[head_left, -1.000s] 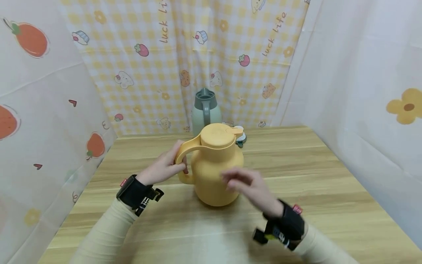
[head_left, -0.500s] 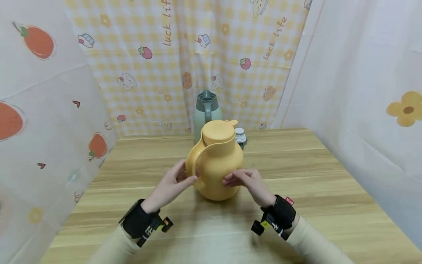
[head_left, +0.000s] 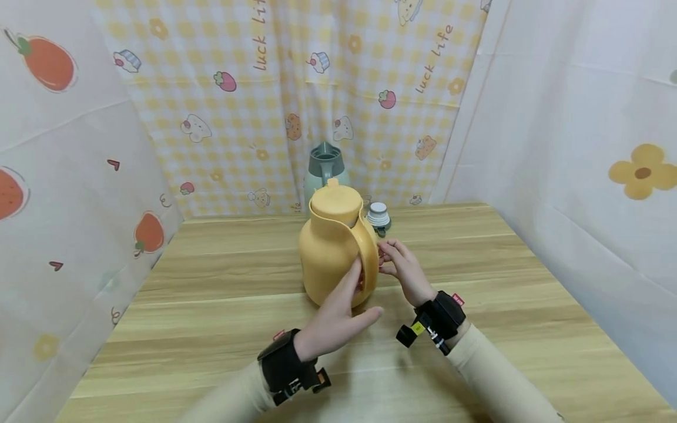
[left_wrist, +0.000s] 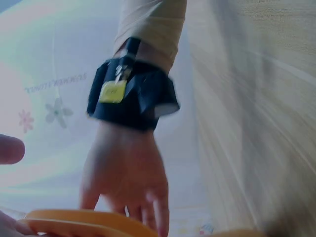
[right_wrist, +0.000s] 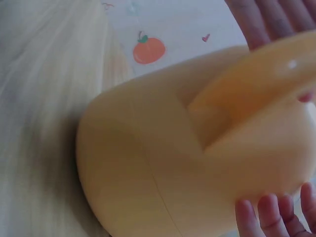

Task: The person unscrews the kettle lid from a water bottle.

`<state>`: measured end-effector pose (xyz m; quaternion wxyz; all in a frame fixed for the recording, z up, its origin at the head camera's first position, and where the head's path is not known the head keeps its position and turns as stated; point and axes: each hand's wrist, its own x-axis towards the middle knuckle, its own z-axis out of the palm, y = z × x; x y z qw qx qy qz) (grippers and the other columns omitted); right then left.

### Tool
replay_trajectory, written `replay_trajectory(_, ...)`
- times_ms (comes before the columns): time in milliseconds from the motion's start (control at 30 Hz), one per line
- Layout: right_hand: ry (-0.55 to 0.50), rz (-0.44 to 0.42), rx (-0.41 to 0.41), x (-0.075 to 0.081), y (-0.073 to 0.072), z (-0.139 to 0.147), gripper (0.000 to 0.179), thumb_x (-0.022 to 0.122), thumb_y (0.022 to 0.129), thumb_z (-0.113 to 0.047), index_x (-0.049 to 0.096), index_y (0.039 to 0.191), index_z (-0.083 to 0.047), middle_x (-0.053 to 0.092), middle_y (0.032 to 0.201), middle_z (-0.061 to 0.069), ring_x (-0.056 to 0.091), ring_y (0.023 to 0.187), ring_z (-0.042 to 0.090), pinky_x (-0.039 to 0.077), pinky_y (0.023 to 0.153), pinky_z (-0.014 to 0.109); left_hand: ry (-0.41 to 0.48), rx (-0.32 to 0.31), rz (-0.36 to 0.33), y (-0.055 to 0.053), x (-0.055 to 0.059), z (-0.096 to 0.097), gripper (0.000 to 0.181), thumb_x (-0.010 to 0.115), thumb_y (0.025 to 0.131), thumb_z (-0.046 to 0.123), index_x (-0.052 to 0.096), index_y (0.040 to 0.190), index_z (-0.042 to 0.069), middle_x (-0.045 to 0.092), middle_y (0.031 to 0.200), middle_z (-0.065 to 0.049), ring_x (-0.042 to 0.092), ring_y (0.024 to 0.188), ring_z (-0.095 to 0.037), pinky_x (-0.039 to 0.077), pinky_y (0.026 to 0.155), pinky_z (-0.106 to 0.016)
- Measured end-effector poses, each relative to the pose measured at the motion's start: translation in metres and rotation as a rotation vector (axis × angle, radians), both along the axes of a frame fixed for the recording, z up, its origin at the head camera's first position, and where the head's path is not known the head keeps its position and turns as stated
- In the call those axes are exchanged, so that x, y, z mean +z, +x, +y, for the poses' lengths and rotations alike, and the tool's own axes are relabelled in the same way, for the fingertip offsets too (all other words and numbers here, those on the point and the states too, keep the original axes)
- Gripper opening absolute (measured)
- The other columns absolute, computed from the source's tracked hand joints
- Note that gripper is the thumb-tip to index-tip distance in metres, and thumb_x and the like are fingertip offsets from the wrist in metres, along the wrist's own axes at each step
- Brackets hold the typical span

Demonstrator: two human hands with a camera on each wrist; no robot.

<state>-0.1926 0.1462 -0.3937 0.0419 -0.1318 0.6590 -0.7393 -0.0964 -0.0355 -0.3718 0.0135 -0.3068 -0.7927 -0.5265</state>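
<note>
A yellow thermos jug [head_left: 325, 252] with a round lid [head_left: 337, 201] stands on the wooden table, its curved handle [head_left: 372, 255] facing the front right. My left hand [head_left: 333, 326] reaches to the handle's near side, fingers extended against it and thumb held away. At the jug's right, my right hand [head_left: 409, 273] has its fingertips by the far side of the handle. The right wrist view shows several right fingertips [right_wrist: 269, 210] against the jug body [right_wrist: 143, 158], and part of the left hand beside the handle. The left wrist view catches only the left thumb and fingers at its edge.
Behind the yellow jug stands a pale green jug [head_left: 311, 185] with a dark grey-green collar, partly hidden. A white ribbed stopper [head_left: 378, 216] lies to its right on the table [head_left: 238, 276]. Printed curtains [head_left: 238, 129] enclose the back and sides.
The yellow jug has turned, its handle swinging from the left round to the front right. My left hand has let its grip loosen and followed rightward; my right hand has shifted to the jug's right side.
</note>
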Motion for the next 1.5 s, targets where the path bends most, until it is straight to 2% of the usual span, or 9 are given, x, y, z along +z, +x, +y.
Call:
replay_trajectory(100,0.021,-0.009,0.008,0.001,-0.007,0.003,0.036,0.042,0.104,-0.032,0.053,0.116,0.000,0.053,0.110,0.008,0.055,0.095,0.019,0.050,0.085,0.036,-0.031,-0.010,0.018,-0.007,-0.001,0.008,0.091,0.063,0.094,0.026,-0.005,0.155,0.015,-0.001,0.161,0.000,0.010,0.145,-0.013,0.028,0.111,-0.037)
replay_trajectory(233,-0.026,0.023,0.041,0.006,-0.006,0.009,0.038,0.036,0.105,-0.032,0.055,0.115,0.000,0.055,0.113,0.008,0.060,0.098,0.019,0.052,0.083,0.034,-0.250,-0.037,0.136,-0.015,0.019,-0.006,0.087,0.064,0.093,0.030,0.008,0.154,0.003,0.013,0.159,-0.010,0.021,0.143,-0.019,0.025,0.112,-0.037)
replay_trajectory(433,-0.101,0.182,0.150,0.020,0.011,0.003,0.040,0.041,0.103,-0.040,0.063,0.100,-0.007,0.066,0.094,0.003,0.064,0.086,0.015,0.053,0.076,0.030,-0.426,-0.254,0.233,-0.036,0.104,-0.060,0.035,0.063,0.095,0.018,0.063,0.128,0.006,0.066,0.121,-0.003,0.061,0.109,-0.012,0.048,0.092,-0.034)
replay_trajectory(567,-0.120,0.207,0.260,0.027,0.014,-0.011,0.046,0.047,0.100,-0.045,0.064,0.098,-0.004,0.067,0.085,0.004,0.064,0.078,0.015,0.054,0.074,0.031,-0.405,-0.303,0.279,-0.068,0.160,-0.073,0.032,0.066,0.092,0.013,0.067,0.124,0.013,0.064,0.125,0.004,0.058,0.112,-0.010,0.049,0.090,-0.039)
replay_trajectory(667,-0.128,0.182,0.293,0.026,0.012,-0.021,0.043,0.050,0.100,-0.044,0.064,0.091,-0.005,0.063,0.072,0.003,0.060,0.065,0.013,0.052,0.063,0.028,-0.442,-0.351,0.220,-0.098,0.181,-0.075,0.037,0.066,0.093,0.012,0.063,0.130,0.013,0.053,0.140,0.002,0.045,0.128,-0.014,0.042,0.099,-0.045)
replay_trajectory(833,-0.143,0.148,0.355,0.016,0.013,-0.031,0.046,0.050,0.100,-0.045,0.058,0.072,-0.009,0.044,0.050,-0.003,0.040,0.044,0.010,0.031,0.041,0.027,-0.627,-0.452,0.030,-0.142,0.180,-0.077,0.049,0.063,0.091,0.013,0.055,0.139,0.018,0.029,0.156,0.004,0.013,0.145,-0.015,0.019,0.112,-0.051)
replay_trajectory(967,-0.142,0.161,0.379,0.011,0.016,-0.036,0.049,0.048,0.100,-0.044,0.055,0.070,-0.006,0.041,0.050,-0.003,0.037,0.043,0.010,0.028,0.040,0.027,-0.731,-0.497,-0.067,-0.160,0.171,-0.080,0.062,0.066,0.085,0.011,0.050,0.143,0.025,0.021,0.158,0.009,0.001,0.146,-0.012,0.007,0.114,-0.050)
replay_trajectory(1267,-0.131,0.197,0.308,0.008,0.028,-0.038,0.054,0.047,0.102,-0.037,0.045,0.070,0.007,0.039,0.049,-0.002,0.036,0.042,0.011,0.029,0.039,0.024,-0.726,-0.528,-0.142,-0.167,0.159,-0.085,0.060,0.068,0.086,0.013,0.051,0.141,0.031,0.021,0.158,0.010,0.008,0.145,-0.010,0.013,0.114,-0.041)
replay_trajectory(1500,-0.133,0.221,0.247,0.015,0.023,-0.035,0.055,0.049,0.101,-0.039,0.044,0.068,0.005,0.040,0.049,-0.004,0.037,0.042,0.009,0.029,0.041,0.023,-0.774,-0.440,-0.118,-0.162,0.176,-0.074,0.059,0.069,0.086,0.015,0.053,0.139,0.035,0.023,0.157,0.010,0.010,0.144,-0.012,0.014,0.114,-0.043)
